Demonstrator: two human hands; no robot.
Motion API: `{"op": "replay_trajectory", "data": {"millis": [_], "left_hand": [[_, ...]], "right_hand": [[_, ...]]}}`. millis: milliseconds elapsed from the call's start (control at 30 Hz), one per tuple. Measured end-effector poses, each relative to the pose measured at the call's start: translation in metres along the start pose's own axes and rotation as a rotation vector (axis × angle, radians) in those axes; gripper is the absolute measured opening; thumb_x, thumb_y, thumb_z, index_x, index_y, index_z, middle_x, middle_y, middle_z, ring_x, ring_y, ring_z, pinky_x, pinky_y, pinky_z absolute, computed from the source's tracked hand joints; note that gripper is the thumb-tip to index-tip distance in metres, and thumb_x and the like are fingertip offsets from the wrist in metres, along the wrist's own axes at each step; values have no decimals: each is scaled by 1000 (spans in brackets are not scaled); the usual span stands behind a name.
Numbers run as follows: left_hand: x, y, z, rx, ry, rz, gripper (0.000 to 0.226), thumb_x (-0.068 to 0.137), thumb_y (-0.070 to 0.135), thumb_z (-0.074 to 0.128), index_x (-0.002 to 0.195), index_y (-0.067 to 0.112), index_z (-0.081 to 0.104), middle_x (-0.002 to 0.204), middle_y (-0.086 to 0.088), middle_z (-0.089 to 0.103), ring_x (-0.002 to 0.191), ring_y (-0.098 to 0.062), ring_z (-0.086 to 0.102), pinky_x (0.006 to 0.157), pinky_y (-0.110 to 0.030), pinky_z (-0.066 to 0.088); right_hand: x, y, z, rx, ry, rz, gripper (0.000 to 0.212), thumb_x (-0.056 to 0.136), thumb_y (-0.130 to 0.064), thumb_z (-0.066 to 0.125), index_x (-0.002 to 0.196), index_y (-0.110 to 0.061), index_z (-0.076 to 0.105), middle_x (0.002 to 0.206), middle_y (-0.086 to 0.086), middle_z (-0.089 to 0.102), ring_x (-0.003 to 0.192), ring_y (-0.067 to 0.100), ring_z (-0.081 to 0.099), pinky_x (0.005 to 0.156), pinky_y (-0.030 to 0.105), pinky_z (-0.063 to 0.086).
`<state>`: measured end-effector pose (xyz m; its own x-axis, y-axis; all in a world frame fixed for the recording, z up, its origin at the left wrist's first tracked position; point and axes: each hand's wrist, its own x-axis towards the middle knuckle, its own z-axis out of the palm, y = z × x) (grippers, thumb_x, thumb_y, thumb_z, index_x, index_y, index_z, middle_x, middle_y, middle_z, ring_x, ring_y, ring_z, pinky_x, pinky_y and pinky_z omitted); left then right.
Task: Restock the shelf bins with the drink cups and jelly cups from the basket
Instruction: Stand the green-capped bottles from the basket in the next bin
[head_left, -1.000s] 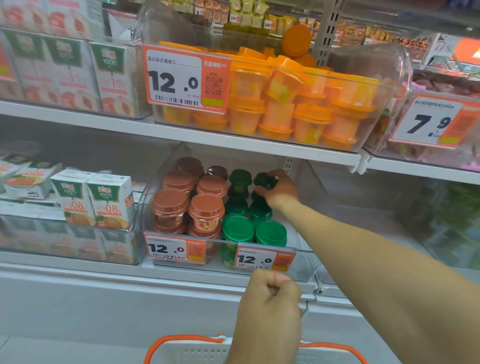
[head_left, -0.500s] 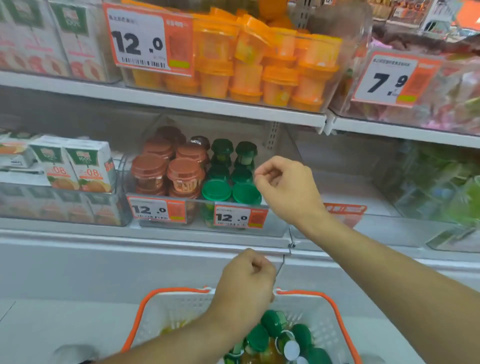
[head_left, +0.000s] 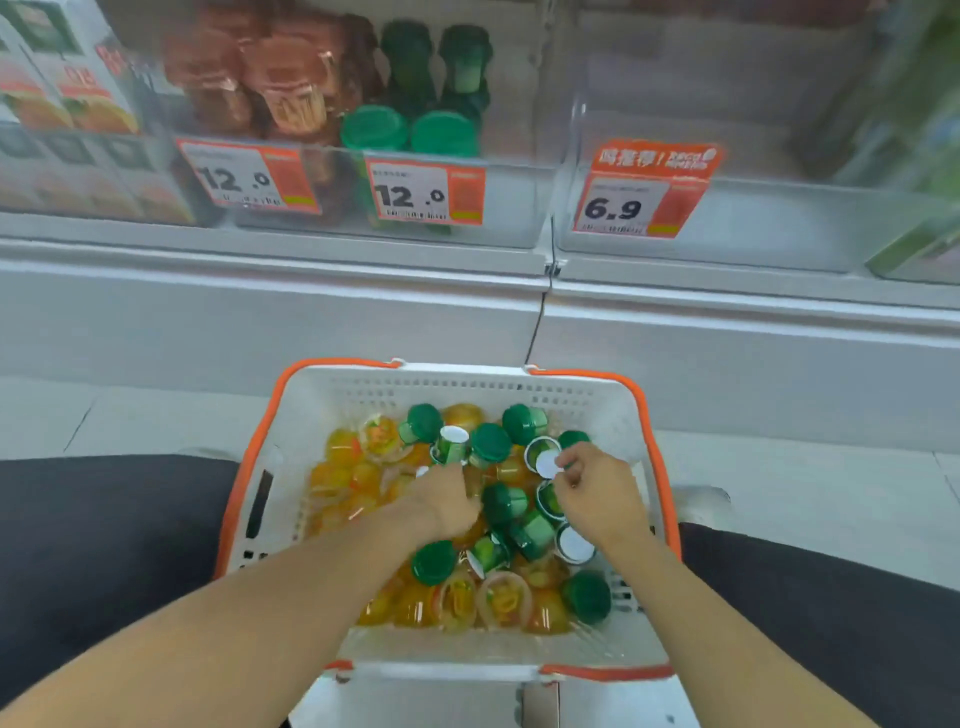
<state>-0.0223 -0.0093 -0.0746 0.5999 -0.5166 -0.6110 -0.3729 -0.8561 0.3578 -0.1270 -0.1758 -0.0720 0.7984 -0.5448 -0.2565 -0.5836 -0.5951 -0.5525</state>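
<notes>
A white basket (head_left: 311, 415) with an orange rim sits in front of my knees. It holds several green-lidded drink cups (head_left: 504, 501) and yellow jelly cups (head_left: 343, 478). Both hands are inside it. My left hand (head_left: 447, 501) reaches down among the cups beside a tipped green cup (head_left: 453, 444); its fingers are hidden. My right hand (head_left: 597, 493) pinches the white base of a green drink cup (head_left: 540, 460). Above, a clear shelf bin (head_left: 519, 208) holds brown-lidded cups (head_left: 291, 98) on its left and green-lidded cups (head_left: 374, 127) on its right.
Two 12.0 price tags (head_left: 428, 195) hang on that bin's front. To its right stands a clear bin (head_left: 779, 218) tagged 6.9 (head_left: 641, 200). Juice cartons (head_left: 67, 98) fill the bin at the left. A grey shelf ledge (head_left: 260, 291) runs between the bins and the basket.
My right hand left the green cups in the shelf bin and dropped into the basket. My left hand went down into it too. My view tilted down from the shelves.
</notes>
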Motion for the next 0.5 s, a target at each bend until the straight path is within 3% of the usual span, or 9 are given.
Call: {"op": "replay_trajectory", "data": {"millis": [67, 167, 233, 300, 367, 500], "left_hand": [[-1, -13, 30, 17, -72, -10, 21, 92, 32, 54, 98, 13, 48, 116, -14, 60, 102, -28, 57, 75, -31, 42], [1, -32, 61, 176, -151, 2, 68, 85, 50, 61, 137, 11, 41, 139, -12, 44, 128, -30, 43, 103, -40, 43], [2, -34, 73, 310, -209, 21, 81, 86, 36, 67, 149, 6, 26, 149, -14, 30, 139, -33, 28, 113, -43, 36], [1, -33, 80, 404, -202, 62, 86, 84, 18, 70, 152, 8, 18, 152, -14, 25, 141, -35, 27, 113, -42, 36], [1, -35, 85, 443, -151, 111, 79, 83, 10, 70, 148, 7, 25, 146, -14, 31, 133, -34, 37, 107, -40, 42], [-1, -41, 76, 313, -102, 37, 66, 74, 25, 82, 127, 13, 46, 125, -9, 48, 111, -25, 55, 92, -32, 48]], "right_hand": [[-9, 16, 9, -63, -80, -1, 11, 89, -17, 59, 94, -24, 64, 84, -4, 67, 81, 17, 65, 78, 35, 56], [-21, 25, 20, -75, -144, -16, 17, 87, -15, 61, 100, -23, 66, 101, -2, 64, 90, 17, 64, 80, 31, 54], [-24, 27, 29, -115, -212, -28, 28, 86, -17, 64, 114, -22, 64, 114, -1, 57, 99, 17, 61, 88, 32, 53], [-27, 28, 37, -201, -300, -47, 44, 85, -19, 66, 127, -23, 57, 125, 0, 48, 111, 20, 57, 96, 35, 51], [-29, 30, 47, -295, -364, -47, 57, 82, -19, 69, 136, -25, 49, 132, 3, 40, 118, 25, 53, 99, 38, 50], [-29, 27, 61, -375, -349, -38, 61, 83, -28, 75, 137, -25, 46, 137, 8, 35, 121, 29, 50, 100, 40, 50]]}}
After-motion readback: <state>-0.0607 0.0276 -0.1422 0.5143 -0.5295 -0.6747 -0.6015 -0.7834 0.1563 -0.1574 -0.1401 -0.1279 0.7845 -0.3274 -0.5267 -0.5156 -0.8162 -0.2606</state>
